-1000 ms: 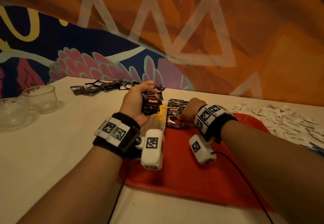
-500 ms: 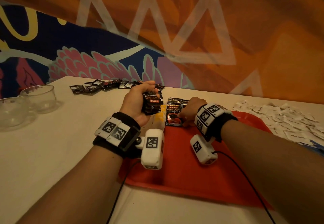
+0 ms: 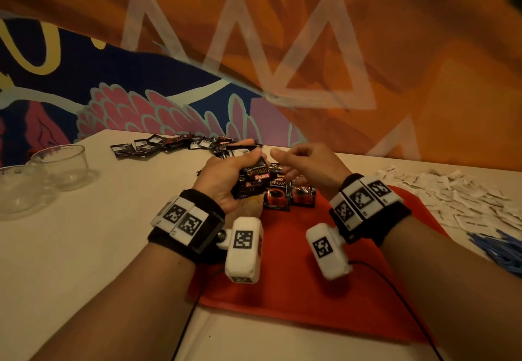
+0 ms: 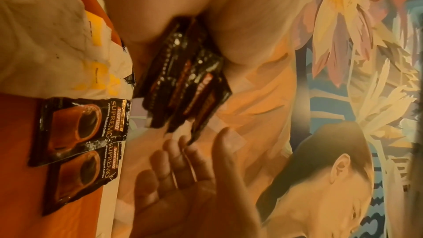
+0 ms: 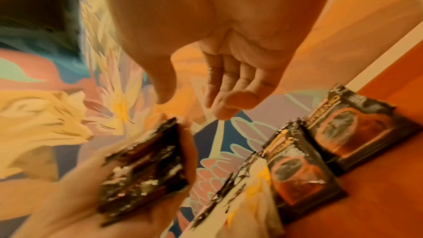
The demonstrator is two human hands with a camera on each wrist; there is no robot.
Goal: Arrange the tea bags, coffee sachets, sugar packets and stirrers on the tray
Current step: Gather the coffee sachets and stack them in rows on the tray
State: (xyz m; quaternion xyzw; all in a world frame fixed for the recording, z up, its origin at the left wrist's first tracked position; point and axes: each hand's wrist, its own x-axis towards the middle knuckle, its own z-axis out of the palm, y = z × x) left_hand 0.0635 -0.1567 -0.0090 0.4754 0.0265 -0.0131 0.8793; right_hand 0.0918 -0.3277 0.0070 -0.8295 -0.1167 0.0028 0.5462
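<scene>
While the left hand point(image 3: 226, 175) is gripping a fanned stack of coffee sachets point(image 3: 252, 177) above the red tray point(image 3: 296, 290), the right hand point(image 3: 306, 164) is hovering at its 3 o'clock, fingers loosely curled, holding nothing. Two laid sachets point(image 3: 288, 195) are lying at the tray's 12 o'clock edge, overlapping slightly.

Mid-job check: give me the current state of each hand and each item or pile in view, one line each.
left hand: grips a stack of coffee sachets, held above the tray's far edge
right hand: empty, fingers loosely curled, beside the stack
two coffee sachets: flat on the red tray, slightly overlapping
tea bags: on the tray's far corner
sugar packets: loose on the table
blue stirrers: on the table
glass bowls: upright, empty
</scene>
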